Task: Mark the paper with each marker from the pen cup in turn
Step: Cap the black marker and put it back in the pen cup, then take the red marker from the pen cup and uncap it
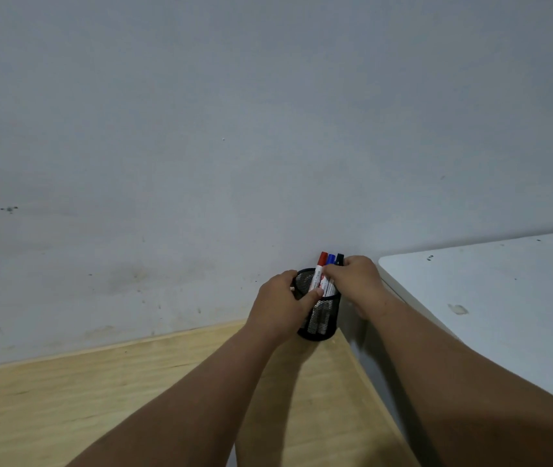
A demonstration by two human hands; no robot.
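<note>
A black mesh pen cup (pixel 320 320) stands at the far right corner of the wooden table, against the wall. Three markers stick out of it: a red-capped marker (pixel 321 264), a blue-capped marker (pixel 330 259) and a black-capped marker (pixel 339 259). My left hand (pixel 280 305) wraps around the cup's left side, thumb across its rim. My right hand (pixel 356 281) closes its fingers around the markers just above the rim; which one it grips I cannot tell. No paper shows in this view.
The wooden table (pixel 100 399) runs along a grey, stained wall (pixel 234 129). A white table (pixel 504 298) stands to the right, with a narrow gap between the two. My forearms cross the wooden table's right part.
</note>
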